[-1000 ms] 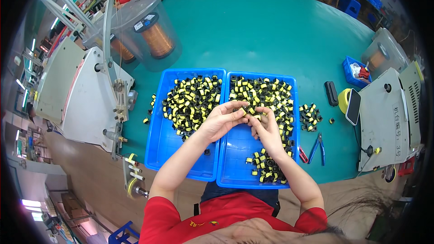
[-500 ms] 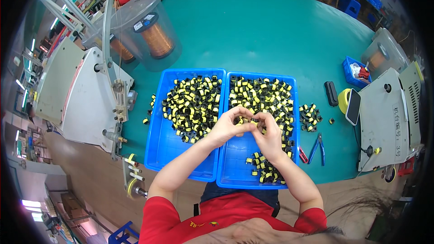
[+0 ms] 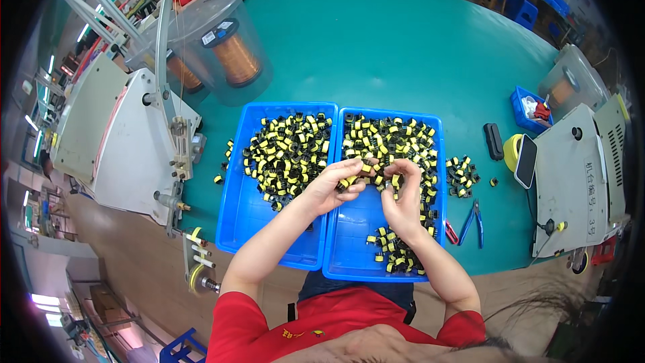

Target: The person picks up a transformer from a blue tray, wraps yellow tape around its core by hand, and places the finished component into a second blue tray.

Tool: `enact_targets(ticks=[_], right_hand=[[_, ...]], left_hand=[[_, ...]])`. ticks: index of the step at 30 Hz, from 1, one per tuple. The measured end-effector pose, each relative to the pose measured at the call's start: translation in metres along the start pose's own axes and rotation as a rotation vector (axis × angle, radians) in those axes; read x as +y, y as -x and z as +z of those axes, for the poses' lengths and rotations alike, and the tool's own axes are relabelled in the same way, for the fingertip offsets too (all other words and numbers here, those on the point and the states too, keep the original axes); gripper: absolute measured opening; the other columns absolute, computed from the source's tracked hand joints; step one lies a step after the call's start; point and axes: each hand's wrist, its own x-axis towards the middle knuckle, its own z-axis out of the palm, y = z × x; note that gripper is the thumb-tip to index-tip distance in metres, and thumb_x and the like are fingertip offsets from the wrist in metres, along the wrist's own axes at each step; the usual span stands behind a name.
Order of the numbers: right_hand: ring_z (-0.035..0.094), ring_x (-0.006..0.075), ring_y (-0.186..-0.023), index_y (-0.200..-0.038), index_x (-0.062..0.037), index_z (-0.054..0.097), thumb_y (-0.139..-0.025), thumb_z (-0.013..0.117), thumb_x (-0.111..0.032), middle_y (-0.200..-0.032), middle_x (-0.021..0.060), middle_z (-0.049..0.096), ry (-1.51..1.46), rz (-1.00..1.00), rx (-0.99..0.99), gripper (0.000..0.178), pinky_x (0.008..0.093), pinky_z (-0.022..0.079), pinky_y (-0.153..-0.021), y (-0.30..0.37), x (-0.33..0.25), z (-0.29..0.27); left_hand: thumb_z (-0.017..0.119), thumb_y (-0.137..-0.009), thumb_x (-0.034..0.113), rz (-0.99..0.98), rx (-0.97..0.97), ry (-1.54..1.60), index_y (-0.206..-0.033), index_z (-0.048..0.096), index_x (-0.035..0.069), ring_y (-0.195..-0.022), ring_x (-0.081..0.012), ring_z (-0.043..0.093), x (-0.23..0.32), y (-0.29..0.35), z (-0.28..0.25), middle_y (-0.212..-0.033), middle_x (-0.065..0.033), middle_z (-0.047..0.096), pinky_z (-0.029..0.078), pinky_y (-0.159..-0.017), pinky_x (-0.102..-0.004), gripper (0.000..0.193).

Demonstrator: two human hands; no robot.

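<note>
Both hands are above the right blue tray [image 3: 349, 249], which holds many small black coil bobbins wrapped in yellow tape [image 3: 390, 138]. My left hand [image 3: 329, 188] comes in over the tray's left wall, forefinger stretched to the right and the other fingers curled. A yellow-taped coil bobbin [image 3: 345, 183] shows between those fingers. Just to the right is my right hand [image 3: 404, 205], its thumb and bent forefinger apart; I make out nothing held between them. More bobbins lie below the gap between the hands.
A left blue tray [image 3: 235, 222] of similar bobbins adjoins. Loose bobbins [image 3: 462, 176], blue-handled pliers [image 3: 474, 222] and a red-handled tool [image 3: 451, 232] lie to the right. White machines [image 3: 138, 148] flank the green table [image 3: 376, 40]; copper wire spools [image 3: 232, 54] stand back left.
My hands were together, fingertips meeting at one bobbin. Now they are apart: the left has turned with its fingers curling round a bobbin, and the right has shifted slightly right, its fingers spreading.
</note>
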Motion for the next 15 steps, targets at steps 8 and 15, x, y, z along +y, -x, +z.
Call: enact_targets(ticks=[8,15], right_hand=[[0.049,0.0264,-0.109,-0.119,-0.0058,0.031,-0.072,0.048,0.019,-0.114,0.0163,0.042,-0.296,-0.294,-0.055,0.055,0.0365,0.041,-0.093,-0.004,-0.004,0.007],[0.049,0.0275,-0.113,-0.12,-0.0056,0.035,-0.073,0.055,0.015,-0.119,0.0152,0.04,-0.114,-0.285,-0.085,0.055,0.037,0.041,-0.095,-0.003,-0.006,0.002]], left_hand=[[0.057,-0.089,0.032,-0.057,0.042,-0.205,-0.097,0.053,0.004,-0.065,-0.0084,0.047,-0.01,0.002,0.013,-0.082,-0.0027,0.05,0.025,-0.04,-0.0175,0.029],[0.062,-0.086,0.019,-0.008,-0.004,-0.233,-0.109,0.052,0.003,-0.064,-0.0056,0.044,-0.009,0.002,0.012,-0.08,-0.0014,0.049,0.025,-0.04,-0.0171,0.03]])
